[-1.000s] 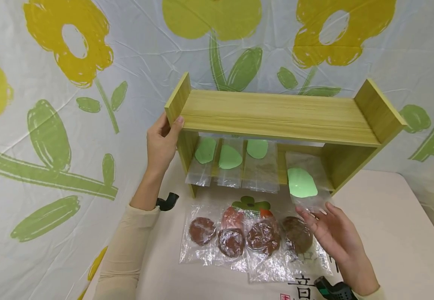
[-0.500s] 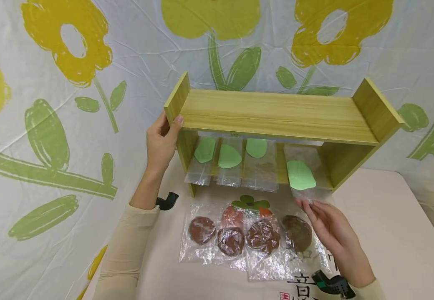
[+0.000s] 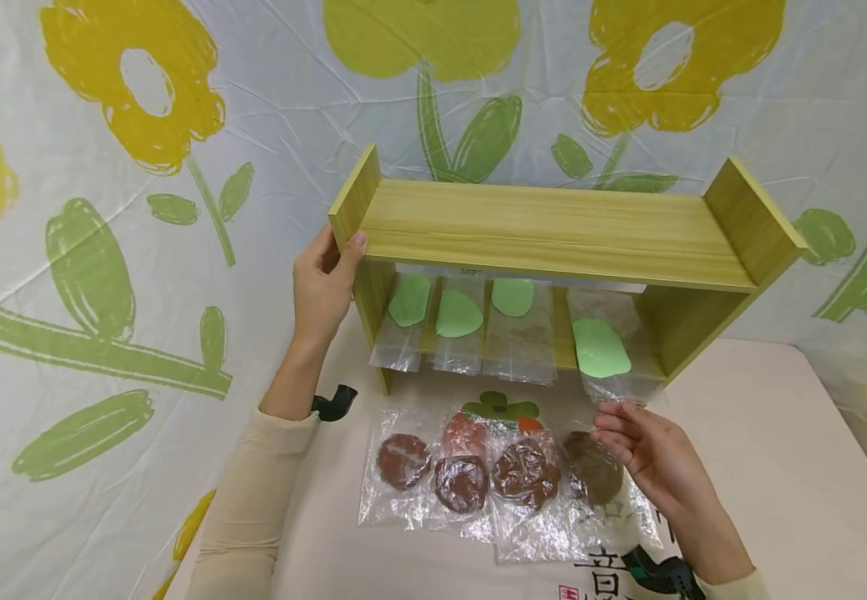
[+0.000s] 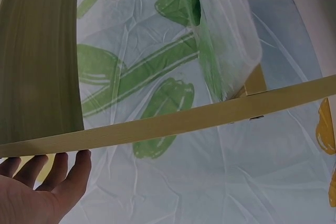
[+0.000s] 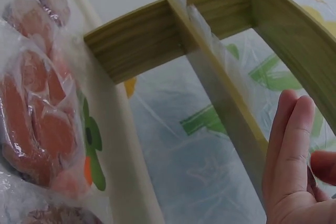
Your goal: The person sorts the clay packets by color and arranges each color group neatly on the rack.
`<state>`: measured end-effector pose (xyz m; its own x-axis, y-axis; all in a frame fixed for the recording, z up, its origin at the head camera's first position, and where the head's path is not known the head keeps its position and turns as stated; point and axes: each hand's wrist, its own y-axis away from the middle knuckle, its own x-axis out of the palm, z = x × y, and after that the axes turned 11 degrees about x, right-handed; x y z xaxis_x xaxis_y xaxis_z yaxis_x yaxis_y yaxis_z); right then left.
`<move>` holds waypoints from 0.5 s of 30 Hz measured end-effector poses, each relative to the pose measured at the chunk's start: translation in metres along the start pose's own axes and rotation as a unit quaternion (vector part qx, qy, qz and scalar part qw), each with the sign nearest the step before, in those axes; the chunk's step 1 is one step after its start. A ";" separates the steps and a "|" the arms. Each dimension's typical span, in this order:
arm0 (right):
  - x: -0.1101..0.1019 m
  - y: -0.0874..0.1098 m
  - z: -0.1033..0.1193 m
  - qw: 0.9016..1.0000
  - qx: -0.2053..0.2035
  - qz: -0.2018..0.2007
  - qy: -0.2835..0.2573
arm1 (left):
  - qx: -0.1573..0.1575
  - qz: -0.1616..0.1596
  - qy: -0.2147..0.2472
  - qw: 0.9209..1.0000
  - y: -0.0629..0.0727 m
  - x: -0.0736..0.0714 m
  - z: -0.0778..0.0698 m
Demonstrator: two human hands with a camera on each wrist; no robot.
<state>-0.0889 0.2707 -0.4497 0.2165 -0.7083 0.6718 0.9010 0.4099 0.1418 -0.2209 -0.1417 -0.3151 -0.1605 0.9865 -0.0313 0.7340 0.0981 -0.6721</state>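
Note:
My left hand (image 3: 321,287) grips the left side panel of a small wooden shelf (image 3: 553,233), thumb on the front edge; in the left wrist view its fingertips lie against the panel. Three clear bags with flat green pieces, a left one (image 3: 409,300), a second (image 3: 459,313) and a third (image 3: 513,297), lie on the lower board. A fourth green-piece bag (image 3: 603,348) rests at the right, its end overhanging the front. My right hand (image 3: 659,462) is at that end, fingertips at its edge. In the right wrist view two fingers (image 5: 296,129) are straight, thumb apart.
Several clear bags with round brown patties, one a leftmost bag (image 3: 403,461), lie overlapping on the table (image 3: 749,417) before the shelf. Black characters and a printed flower (image 3: 501,407) mark the table cover. A flower-patterned cloth (image 3: 276,100) hangs behind.
The rightmost green-piece bag has slid further back onto the shelf. My right hand followed it, then its fingers shifted slightly at the bag's edge. The left hand stays on the panel.

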 end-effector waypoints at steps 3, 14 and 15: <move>0.000 -0.002 -0.001 1.000 -0.010 0.007 0.010 | 0.000 -0.001 0.003 1.000 -0.001 -0.002 0.007; -0.003 -0.015 0.002 0.999 -0.022 -0.003 0.047 | 0.001 -0.001 0.011 1.000 0.000 -0.002 0.008; -0.003 -0.016 0.002 0.999 -0.021 -0.005 0.050 | 0.001 -0.001 0.011 1.000 0.000 -0.002 0.008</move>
<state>-0.1046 0.2679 -0.4527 0.2415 -0.7671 0.5943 0.9182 0.3788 0.1158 -0.2261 -0.1448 -0.3209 -0.1476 0.9890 -0.0138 0.7325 0.0999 -0.6734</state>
